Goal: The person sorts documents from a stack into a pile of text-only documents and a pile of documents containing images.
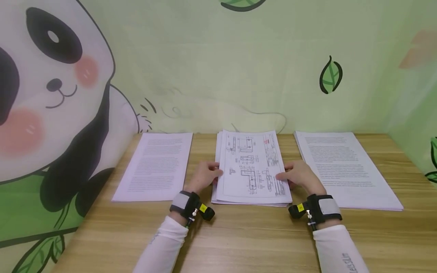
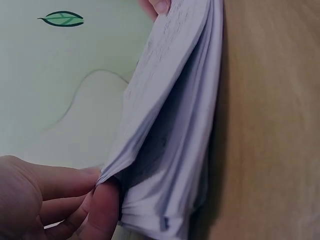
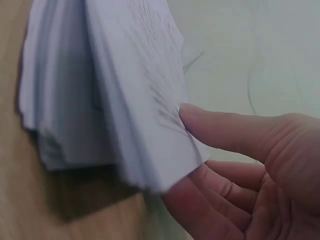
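Note:
A stack of paper sheets (image 1: 252, 159) lies in the middle of the table, its top sheet printed with technical line drawings and a small red mark. My left hand (image 1: 205, 176) pinches the stack's left edge, thumb on top and fingers beneath. On the opposite edge my right hand (image 1: 300, 176) pinches the upper sheets the same way. Both wrist views show the upper sheets (image 2: 155, 95) lifted off the lower ones (image 3: 70, 100), with a dark gap between the two layers. The fingertips under the paper are partly hidden.
To the left lies a flat text-printed stack (image 1: 157, 167); another text-printed stack (image 1: 345, 170) lies to the right, near my right wrist. All rest on a wood-grain table (image 1: 252, 239). A green wall hanging (image 1: 205, 68) with a panda picture stands directly behind the table.

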The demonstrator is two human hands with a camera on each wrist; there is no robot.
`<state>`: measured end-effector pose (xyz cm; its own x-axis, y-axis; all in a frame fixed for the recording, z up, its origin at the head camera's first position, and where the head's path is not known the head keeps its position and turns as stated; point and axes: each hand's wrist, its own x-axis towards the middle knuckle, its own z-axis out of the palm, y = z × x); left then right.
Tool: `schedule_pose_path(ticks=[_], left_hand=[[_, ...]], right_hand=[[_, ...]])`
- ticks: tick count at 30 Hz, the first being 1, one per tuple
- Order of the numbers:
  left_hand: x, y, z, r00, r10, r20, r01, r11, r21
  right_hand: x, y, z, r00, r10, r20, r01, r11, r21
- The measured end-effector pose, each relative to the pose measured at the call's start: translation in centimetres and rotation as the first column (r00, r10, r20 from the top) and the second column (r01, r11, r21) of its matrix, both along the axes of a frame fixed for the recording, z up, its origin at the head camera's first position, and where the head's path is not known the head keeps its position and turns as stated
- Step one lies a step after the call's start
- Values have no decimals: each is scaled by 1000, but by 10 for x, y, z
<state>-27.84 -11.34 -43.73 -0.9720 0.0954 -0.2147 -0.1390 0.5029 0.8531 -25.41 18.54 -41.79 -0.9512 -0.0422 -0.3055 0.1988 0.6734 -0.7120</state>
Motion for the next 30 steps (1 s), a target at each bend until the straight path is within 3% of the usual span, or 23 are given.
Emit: schedule_pose_path(ticks=[13,22,26,30], left_hand=[[-1,-3,-1,1000,7,0,-7,999,-44],[1,-12,14,998,56,6,-55,994,-90],[1,-21,22,996,20,-82,-32,987,-155],[3,-33,32,980,-37,-198,-2,981,-195]], right_hand=[[3,-1,4,998,-10,-60,13,999,46],[1,-6,13,984,-2,-180,14,998,65],[-3,-19,17,973,-11,-229,11,1000,-3],[-5,-34,19,962,-24,-273,0,996,-88]])
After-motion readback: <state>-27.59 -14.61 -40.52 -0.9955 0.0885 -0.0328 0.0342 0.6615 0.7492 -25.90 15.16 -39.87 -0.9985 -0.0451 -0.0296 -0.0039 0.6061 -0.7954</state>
